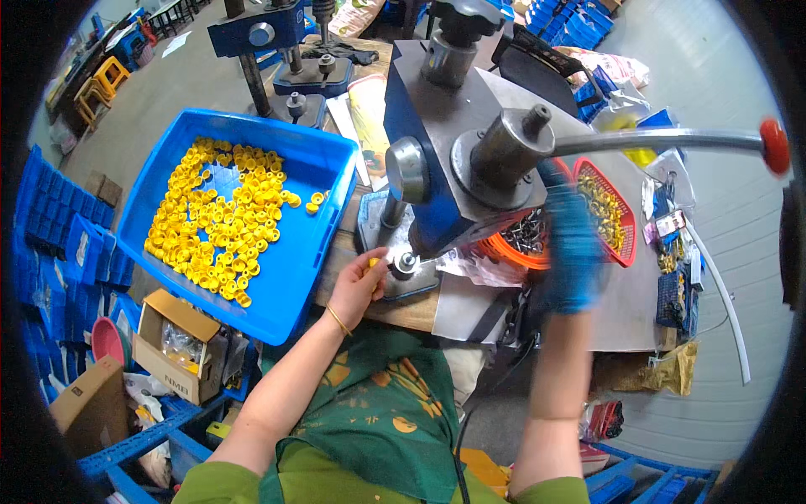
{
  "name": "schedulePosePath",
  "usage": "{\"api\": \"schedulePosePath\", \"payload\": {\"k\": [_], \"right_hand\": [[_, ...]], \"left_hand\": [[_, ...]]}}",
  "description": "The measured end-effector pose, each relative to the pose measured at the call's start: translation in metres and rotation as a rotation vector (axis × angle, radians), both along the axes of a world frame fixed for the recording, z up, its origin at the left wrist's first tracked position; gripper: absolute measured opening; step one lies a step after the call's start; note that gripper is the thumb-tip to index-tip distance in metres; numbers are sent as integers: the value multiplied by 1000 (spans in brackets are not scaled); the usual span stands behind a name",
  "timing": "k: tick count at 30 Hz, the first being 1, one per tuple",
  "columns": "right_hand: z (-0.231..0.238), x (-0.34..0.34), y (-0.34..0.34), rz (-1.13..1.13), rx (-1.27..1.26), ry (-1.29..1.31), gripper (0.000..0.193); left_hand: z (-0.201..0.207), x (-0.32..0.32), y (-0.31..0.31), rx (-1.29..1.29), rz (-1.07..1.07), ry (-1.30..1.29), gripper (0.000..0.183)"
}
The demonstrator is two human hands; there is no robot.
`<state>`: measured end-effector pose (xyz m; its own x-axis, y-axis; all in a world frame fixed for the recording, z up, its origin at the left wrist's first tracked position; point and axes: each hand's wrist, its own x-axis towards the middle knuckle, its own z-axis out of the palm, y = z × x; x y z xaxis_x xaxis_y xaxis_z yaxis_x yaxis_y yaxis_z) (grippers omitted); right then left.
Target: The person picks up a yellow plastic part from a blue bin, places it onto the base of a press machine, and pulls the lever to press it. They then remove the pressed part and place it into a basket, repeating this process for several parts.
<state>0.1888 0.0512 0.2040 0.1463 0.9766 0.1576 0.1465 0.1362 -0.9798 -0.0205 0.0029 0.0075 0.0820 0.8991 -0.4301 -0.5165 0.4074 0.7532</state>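
My left hand (356,291), bare with a bracelet at the wrist, pinches a small yellow cap (374,263) between thumb and fingers. It is right beside the round metal fixture (405,263) on the base of a blue hand press (432,143). My right hand (576,252) wears a blue glove and is smeared by motion. It is between the orange bowl of dark metal parts (527,233) and the red basket of yellow pieces (606,210), below the press lever (663,141). Its fingers are blurred and partly hidden, so their hold does not show.
A large blue tray (323,160) of loose yellow caps stands to the left. Behind it is a second press (256,38). The lever's red knob (774,146) sticks out far right. A cardboard box (180,344) sits lower left, and stacked blue bins (63,202) line that side.
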Motion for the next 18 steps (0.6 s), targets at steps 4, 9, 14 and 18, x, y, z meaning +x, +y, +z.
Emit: {"api": "schedulePosePath", "payload": {"k": [4, 9, 14, 18], "right_hand": [[-181, -23, -12, 545, -41, -595, 31], [-215, -26, -4, 444, 266, -712, 35], [-178, -6, -7, 136, -14, -480, 26], [-170, 5, -12, 118, -51, -399, 29]], "left_hand": [[-11, 7, 6, 297, 3, 360, 24], [-22, 5, 8, 414, -14, 633, 23], [-8, 16, 18, 655, 15, 905, 29], [-3, 26, 27, 781, -84, 1129, 27]]}}
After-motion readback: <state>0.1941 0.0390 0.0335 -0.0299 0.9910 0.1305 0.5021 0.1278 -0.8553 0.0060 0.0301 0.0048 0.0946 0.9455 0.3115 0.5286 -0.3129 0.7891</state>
